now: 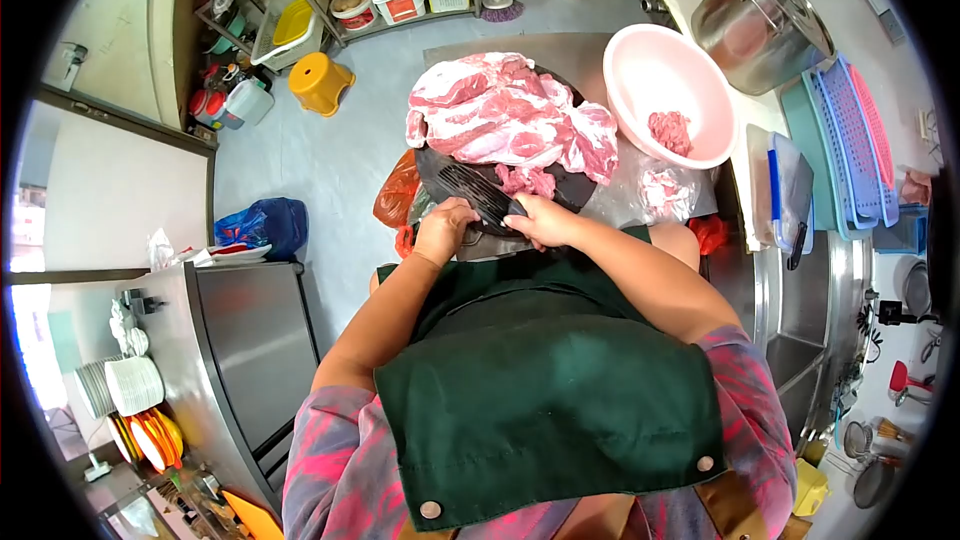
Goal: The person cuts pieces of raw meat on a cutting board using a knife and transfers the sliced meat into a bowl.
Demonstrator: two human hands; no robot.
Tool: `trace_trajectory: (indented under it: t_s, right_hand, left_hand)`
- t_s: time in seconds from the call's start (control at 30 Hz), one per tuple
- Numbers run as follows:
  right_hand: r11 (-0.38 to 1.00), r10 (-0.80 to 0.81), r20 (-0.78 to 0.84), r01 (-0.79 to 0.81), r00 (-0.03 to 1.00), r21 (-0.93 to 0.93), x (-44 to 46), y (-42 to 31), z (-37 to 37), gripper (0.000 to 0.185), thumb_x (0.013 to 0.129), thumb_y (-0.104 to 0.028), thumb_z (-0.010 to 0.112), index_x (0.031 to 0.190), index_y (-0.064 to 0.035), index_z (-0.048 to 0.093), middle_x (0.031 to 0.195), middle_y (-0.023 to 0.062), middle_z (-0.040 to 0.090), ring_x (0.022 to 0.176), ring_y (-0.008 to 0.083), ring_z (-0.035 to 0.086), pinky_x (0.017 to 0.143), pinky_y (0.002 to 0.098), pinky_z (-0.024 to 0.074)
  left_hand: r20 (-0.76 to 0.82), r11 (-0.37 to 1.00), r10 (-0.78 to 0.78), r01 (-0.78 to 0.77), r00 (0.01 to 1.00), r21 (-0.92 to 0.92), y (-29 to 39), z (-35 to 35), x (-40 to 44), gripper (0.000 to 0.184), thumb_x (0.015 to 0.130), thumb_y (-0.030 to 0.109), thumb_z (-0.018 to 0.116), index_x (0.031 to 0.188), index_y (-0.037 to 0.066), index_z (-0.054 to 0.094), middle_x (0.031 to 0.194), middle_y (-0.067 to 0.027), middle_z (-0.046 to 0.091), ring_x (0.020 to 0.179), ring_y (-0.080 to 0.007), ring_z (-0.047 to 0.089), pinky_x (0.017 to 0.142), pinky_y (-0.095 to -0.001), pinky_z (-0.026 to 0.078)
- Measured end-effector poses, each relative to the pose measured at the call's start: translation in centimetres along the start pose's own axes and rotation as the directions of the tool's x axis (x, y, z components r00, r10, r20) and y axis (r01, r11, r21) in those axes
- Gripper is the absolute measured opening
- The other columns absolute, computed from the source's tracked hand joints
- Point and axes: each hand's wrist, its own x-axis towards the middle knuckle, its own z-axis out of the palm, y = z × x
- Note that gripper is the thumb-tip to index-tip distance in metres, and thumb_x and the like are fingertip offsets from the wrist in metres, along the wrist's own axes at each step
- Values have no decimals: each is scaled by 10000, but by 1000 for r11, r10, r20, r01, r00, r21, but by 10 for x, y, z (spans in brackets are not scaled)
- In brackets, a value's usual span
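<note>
In the head view my right hand point(542, 222) is closed around the black handle of a broad, dark-bladed knife point(460, 180). Its blade slants up and left, with pale streaks across it. My left hand point(445, 230) is curled closed by the blade's lower edge; what its fingers pinch is hidden. Just beyond the blade, a large slab of raw meat point(500, 110) covers much of a dark round board point(575, 190). Smaller meat pieces point(525, 180) lie between the slab and my right hand.
A pink basin point(640, 60) with some cut meat stands right of the board, beside a clear bag of pale scraps point(668, 192). Orange plastic bags point(397, 190) lie at the left. A yellow stool point(320, 83) stands on the floor; a steel pot point(755, 25) is at upper right.
</note>
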Motion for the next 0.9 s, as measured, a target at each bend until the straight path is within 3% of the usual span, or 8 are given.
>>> trace_trajectory:
  t_s: [0.27,0.37,0.4,0.5,0.53,0.77,0.8,0.9]
  right_hand:
    - [993,-87,11,88,996,-84,16,11,-6,302,900,-256,563,1048,-12,466,673,90,575,481,176,558,448,331,450]
    - [994,83,123,-73,989,-81,-14,2,-28,309,894,-257,566,1058,-5,495,666,80,580,478,168,554,477,338,467]
    - [983,152,126,-136,980,-126,-17,-5,-30,372,864,-284,591,1080,5,501,753,151,617,594,254,616,589,384,506]
    - [897,-157,-134,85,978,-434,-2,-1,1,425,842,-285,601,1115,22,490,886,239,625,808,363,634,723,434,503]
    - [936,-120,-190,47,975,-348,2,-12,13,451,834,-296,597,1121,34,487,986,296,597,966,426,578,813,470,466]
    - [957,-115,-247,41,962,-287,5,-21,-3,394,828,-308,603,1013,31,524,920,247,627,897,388,614,780,456,474]
    - [896,-143,-310,-10,940,-445,-1,-20,-7,369,829,-297,601,1029,5,529,918,235,631,888,383,615,773,455,473]
    - [884,-155,-362,-34,919,-466,-33,-26,-11,298,841,-282,600,953,-17,524,859,232,618,844,407,603,722,471,460]
  left_hand:
    - [-3,994,88,-87,996,68,-4,5,0,54,775,28,588,782,71,620,860,-50,650,806,-248,624,718,-328,493]
    - [-18,997,53,-52,998,59,-5,7,-3,34,771,36,604,780,69,600,819,-58,637,790,-271,609,709,-352,486]
    - [-22,997,20,-19,1000,79,-4,8,-4,34,772,36,604,784,67,596,810,-61,633,789,-278,606,710,-357,485]
    - [-49,999,-26,28,998,35,4,11,-5,57,769,29,606,809,66,589,802,-76,622,803,-300,589,719,-377,480]
    - [-51,999,-27,28,998,22,5,11,-5,64,765,28,611,811,67,590,811,-77,624,808,-300,588,720,-379,479]
    - [14,988,41,-42,999,150,3,7,-6,76,743,35,629,807,74,643,852,-85,624,833,-310,574,753,-380,474]
    - [9,986,46,-46,999,163,4,6,-6,81,742,38,631,811,75,649,854,-87,622,839,-310,571,759,-379,472]
    - [-28,980,59,-53,998,191,5,8,-10,95,739,46,636,823,81,662,870,-91,616,859,-307,560,772,-378,468]
